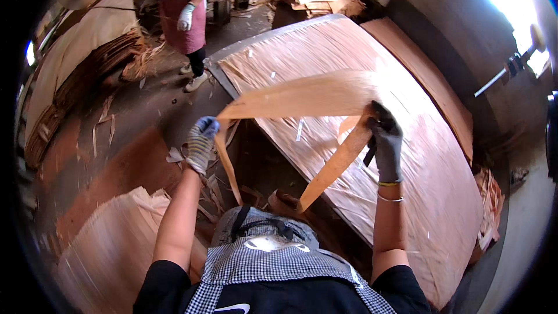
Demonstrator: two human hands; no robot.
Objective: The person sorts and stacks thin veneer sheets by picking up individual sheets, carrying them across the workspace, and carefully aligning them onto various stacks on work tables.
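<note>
A long strip of thin wood veneer (299, 97) is stretched between my hands, over the near left edge of a broad stack of veneer sheets (418, 180). My left hand (201, 144), in a striped grey and yellow glove, is closed on the strip's left part. My right hand (387, 142), in a dark grey glove, grips its right part. Narrower lengths of veneer hang below each hand toward my checked apron (261, 264). Something dark and slim sticks out under my right hand; its kind is unclear.
Another stack of veneer (87, 52) stands at the left. A person in a reddish apron (181, 11) stands beyond the work stack. Veneer sheets (116, 256) lie at the lower left, and scraps (104, 119) litter the floor. A board (424, 75) lies along the far right side.
</note>
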